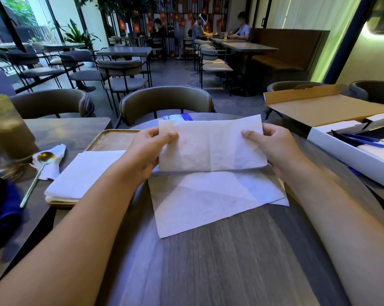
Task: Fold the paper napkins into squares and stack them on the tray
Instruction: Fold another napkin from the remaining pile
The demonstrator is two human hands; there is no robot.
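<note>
Closest of all is the round wooden table [219, 261], and on it lies one big paper napkin [211, 173], half flat and half lifted up. It looks very thin, soft and light, so I think it would tear or crumple if pulled hard. The best places to hold it are the two far corners, and that is where it is held. The left hand [149, 151] pinches the top left corner with thumb and fingers. The right hand [275, 146] pinches the top right corner the same way. A little to the left sits one wooden tray [111, 140] with a stack of folded napkins [83, 173] on it; I cannot count how many are in the stack. Beside the tray lies one gold spoon [40, 171] on one crumpled napkin [52, 164]. To the right is one open white box [352, 149]. Farther back stand chairs [164, 100] and more tables.
</note>
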